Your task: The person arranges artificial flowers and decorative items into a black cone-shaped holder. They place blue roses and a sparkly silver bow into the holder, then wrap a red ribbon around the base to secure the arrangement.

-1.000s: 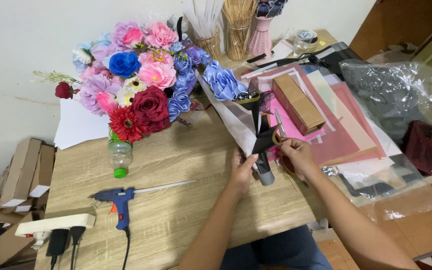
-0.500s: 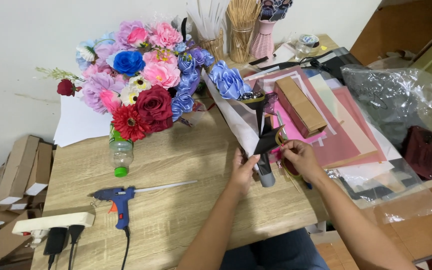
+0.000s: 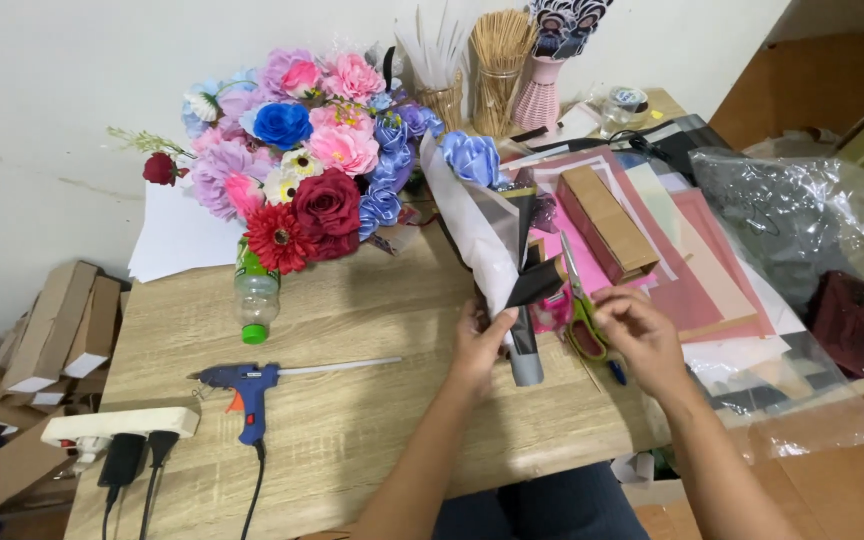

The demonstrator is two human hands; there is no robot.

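At table edge, left hand (image 3: 480, 340) grip unchanged, closed around wrapped bouquet (image 3: 497, 255), right hand (image 3: 642, 335) now pinching scissors (image 3: 580, 310).

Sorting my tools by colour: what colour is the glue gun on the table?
Blue, with an orange trigger; the glue gun shows clearly in the head view.

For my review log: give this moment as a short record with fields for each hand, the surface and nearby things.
left hand: grips wrapped blue flower stem
right hand: fingers on green-handled scissors
surface: wooden table
nearby: blue glue gun, flower bouquet, brown box, pink paper sheets
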